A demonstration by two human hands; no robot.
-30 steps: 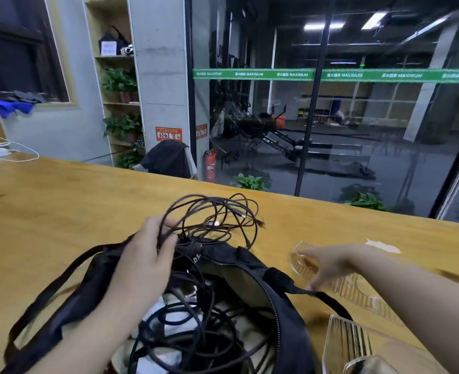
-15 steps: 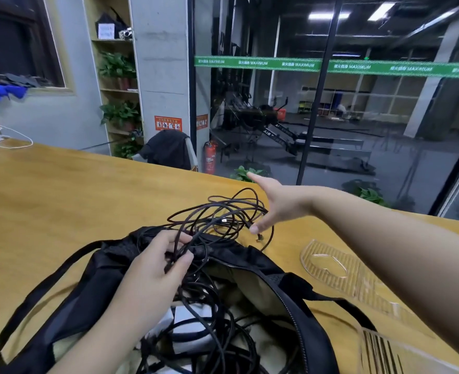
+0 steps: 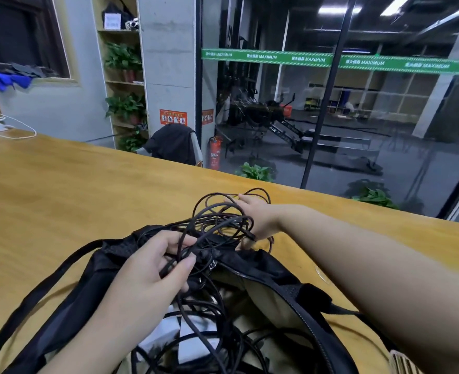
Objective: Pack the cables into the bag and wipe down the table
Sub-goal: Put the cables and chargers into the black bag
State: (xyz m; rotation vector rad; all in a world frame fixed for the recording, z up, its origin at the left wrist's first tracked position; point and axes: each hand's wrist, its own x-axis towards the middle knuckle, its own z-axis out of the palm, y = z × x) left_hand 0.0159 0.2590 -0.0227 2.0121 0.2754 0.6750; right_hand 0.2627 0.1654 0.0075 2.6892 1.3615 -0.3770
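Spilling from black bag (image 3: 271, 287): tangled dark cables (image 3: 223, 222); both hands' grip clamped on them.

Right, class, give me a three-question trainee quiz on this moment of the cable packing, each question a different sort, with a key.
1. True or false: the black bag is zipped shut.
2. Which hand reaches to the far side of the cable bundle? A) left B) right C) neither
3. Fill in: the left hand pinches cable strands just above the bag's ____.

Key
1. False: its mouth gapes and cables lie inside.
2. B: the right hand touches the far loops on the wooden table.
3. Opening.
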